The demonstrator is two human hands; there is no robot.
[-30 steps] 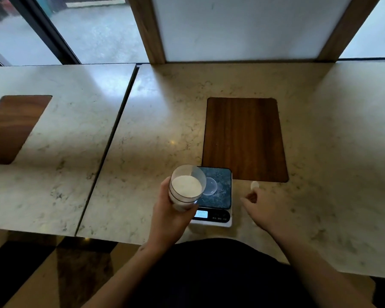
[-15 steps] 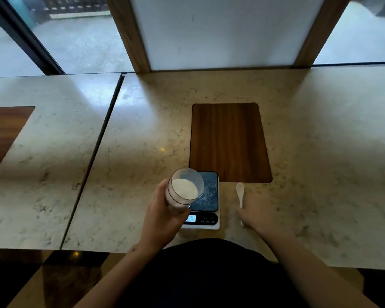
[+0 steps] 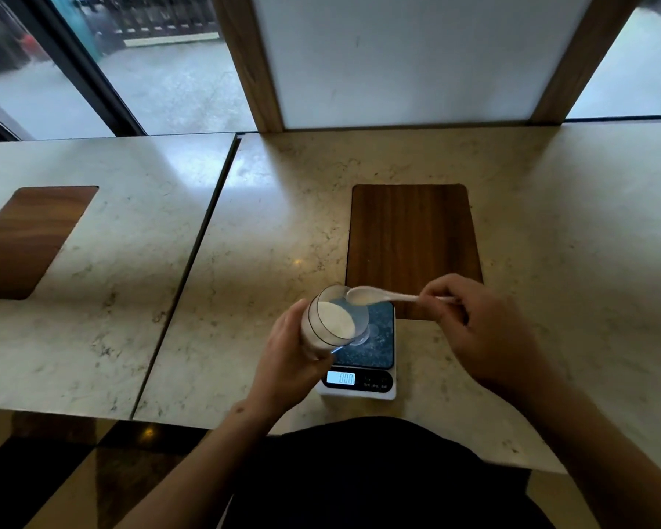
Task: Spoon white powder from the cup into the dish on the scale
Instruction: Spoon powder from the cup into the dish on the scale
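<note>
Left hand grip clenched around the clear plastic cup, held tilted toward the right, mouth open, above the left part of the scale. White powder fills the cup's lower part, surface slanted with the tilt.

Right hand grip pinched on the handle of a small white plastic spoon; spoon lies roughly level, bowl at the cup's far rim, just at the mouth. Whether the bowl touches the rim: cannot tell.

Small white digital scale with dark glossy platform sits on the beige marbled stone worktop, near the front edge, in front of the person. Lit display reads zeros. Small clear round dish on the platform, mostly behind the cup; contents not readable.

Dark wood rectangular inlay in the worktop just behind the scale, touching its far edge in view. Second wood inlay on the adjoining slab, well apart to the left.
</note>
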